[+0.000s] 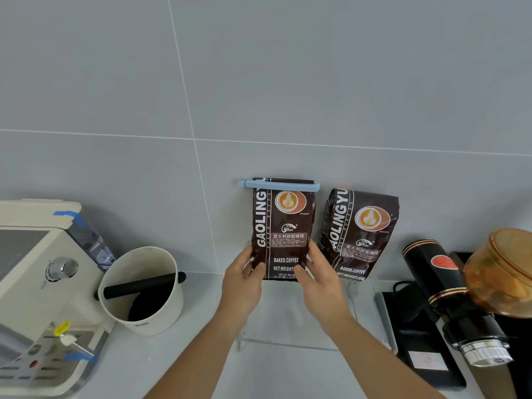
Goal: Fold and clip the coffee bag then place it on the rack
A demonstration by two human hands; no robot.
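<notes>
A dark brown coffee bag (283, 226) stands upright against the grey wall, its folded top held by a light blue clip (278, 185). My left hand (244, 279) grips its lower left edge and my right hand (318, 276) grips its lower right edge. The bag's bottom sits over a clear acrylic rack (290, 345), whose edges are faint. Whether the bag touches the rack I cannot tell.
A second, unclipped coffee bag (359, 234) leans on the wall just to the right. A white knock box (144, 292) with a black bar and a cream espresso machine (37, 283) stand left. A black grinder (449, 292) with an amber hopper stands right.
</notes>
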